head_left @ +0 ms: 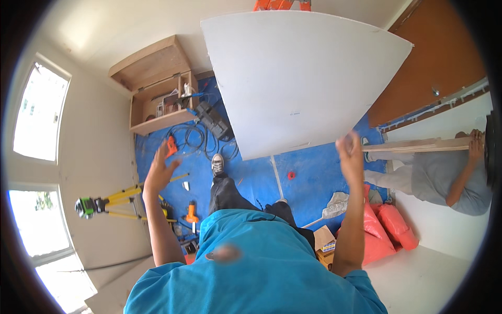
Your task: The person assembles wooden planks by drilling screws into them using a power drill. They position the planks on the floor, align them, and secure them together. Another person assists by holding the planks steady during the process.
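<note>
A large white panel (300, 83), like a sheet of drywall, stands in front of me, its near edge over the blue floor covering. My left hand (160, 170) is raised to the left of the panel, apart from it, with fingers spread and nothing in them. Close to the panel's near right corner is my right hand (349, 149), its fingers slightly blurred and loosely apart. I see nothing held in it, and cannot tell whether it touches the panel. Behind the panel's top edge shows part of an orange ladder (282, 4).
An open wooden chest (162, 123) stands far left beside a black tool case (214, 121) and looped cables. Left of me are a yellow tripod (123, 197) with a green device and an orange tool (192, 212). Red bags (392, 225) lie right. A person (444, 175) holds wooden boards (423, 145).
</note>
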